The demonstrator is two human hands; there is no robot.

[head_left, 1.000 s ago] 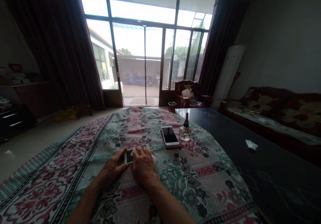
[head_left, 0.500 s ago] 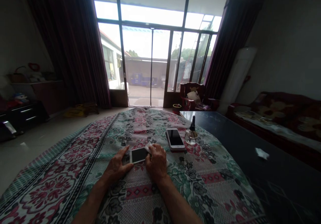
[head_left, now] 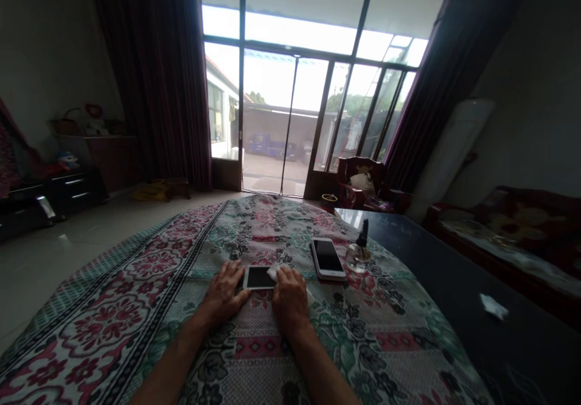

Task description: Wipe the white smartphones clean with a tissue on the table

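A white phone (head_left: 258,277) with a dark screen lies face up and crosswise on the patterned cloth. At its left end, my left hand (head_left: 223,293) rests with fingers stretched out flat, the thumb tip close to the phone's near left corner; I cannot tell if it touches. My right hand (head_left: 290,296) is closed on a crumpled white tissue (head_left: 273,271), pressed to the right part of the screen, and covers that end of the phone. To the right lies a larger white phone (head_left: 328,258), screen up. Beside that stands a clear glass bottle (head_left: 358,258) with a black top.
The floral cloth (head_left: 263,375) spreads under everything. A dark glossy table (head_left: 436,266) adjoins on the right, bearing a crumpled white tissue piece (head_left: 494,306). Beyond are a wooden armchair (head_left: 363,181), a sofa (head_left: 521,217), a black cabinet (head_left: 79,190) and glass doors (head_left: 281,126).
My view has swung left, so the scene sits further right. My left hand's fingers have flattened beside the phone, and the phone lies straighter crosswise. My right hand still presses the tissue on it.
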